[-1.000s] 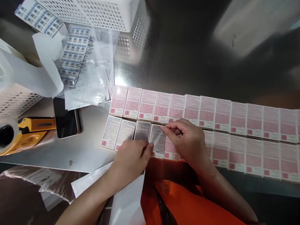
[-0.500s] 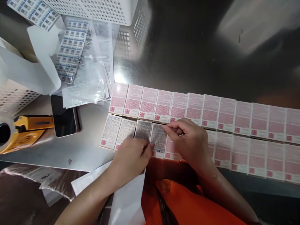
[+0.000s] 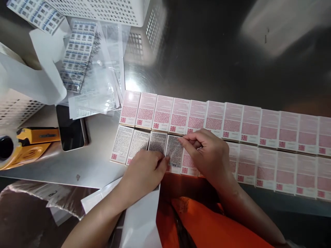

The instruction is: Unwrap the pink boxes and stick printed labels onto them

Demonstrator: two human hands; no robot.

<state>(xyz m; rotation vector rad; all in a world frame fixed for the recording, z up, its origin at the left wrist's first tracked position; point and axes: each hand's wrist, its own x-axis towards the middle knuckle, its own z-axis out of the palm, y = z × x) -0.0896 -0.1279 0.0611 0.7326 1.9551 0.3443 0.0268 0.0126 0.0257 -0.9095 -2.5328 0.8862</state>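
Observation:
Pink-and-white boxes lie flat in two touching rows. In the near row, a clear sticker (image 3: 174,151) with dense black print lies over the fourth box from the left. My right hand (image 3: 207,150) is closed in a pinch at the sticker's upper right corner. My left hand (image 3: 144,168) rests over the second and third boxes, its fingers curled and its thumb at the sticker's lower left edge. What lies under those fingers is hidden. Similar black print covers the first box (image 3: 121,144), the second box (image 3: 139,141) and the third box (image 3: 157,142).
A white strip of backing paper (image 3: 142,220) hangs below my left wrist. Left on the metal table (image 3: 98,137) are a phone (image 3: 71,127), a yellow cutter (image 3: 38,135), plastic sleeves (image 3: 100,82) and label sheets (image 3: 79,51). A white perforated basket (image 3: 111,10) stands at the back.
Both hands keep nearly the same place and pose at the sticker. The view has shifted very slightly; the boxes stay put.

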